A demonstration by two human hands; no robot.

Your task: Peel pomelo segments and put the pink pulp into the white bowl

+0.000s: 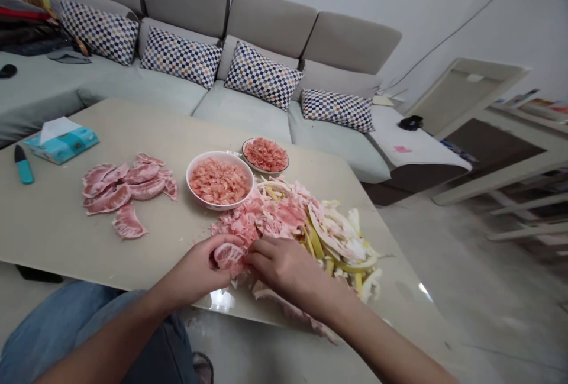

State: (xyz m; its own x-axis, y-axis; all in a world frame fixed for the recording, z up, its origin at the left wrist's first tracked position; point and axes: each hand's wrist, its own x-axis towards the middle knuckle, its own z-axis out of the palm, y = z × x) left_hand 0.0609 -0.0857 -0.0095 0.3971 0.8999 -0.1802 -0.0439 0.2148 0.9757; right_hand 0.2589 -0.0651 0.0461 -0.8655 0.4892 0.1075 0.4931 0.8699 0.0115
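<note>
In my left hand (202, 271) I hold a pink pomelo segment (228, 255), its pale membrane facing up, near the table's front edge. My right hand (281, 265) is closed with its fingertips pinched at the segment's right side; what exactly they grip is hidden. Just beyond my hands lies a heap of peeled pink membrane (284, 215), which runs into yellow-green and white rind (341, 242) on the right. Behind the heap stand a white bowl (190, 190) of peeled pomelo flesh and a dark-rimmed plate (287, 165) with more flesh. Several unpeeled segments (128, 186) are piled at the left.
A knife (24, 168) with a turquoise handle and a blue tissue pack (64, 142) lie at the table's left. Beyond the table (155, 260) runs a grey sofa (248, 115) with checkered cushions (180, 57). White shelving (523, 165) stands at the right.
</note>
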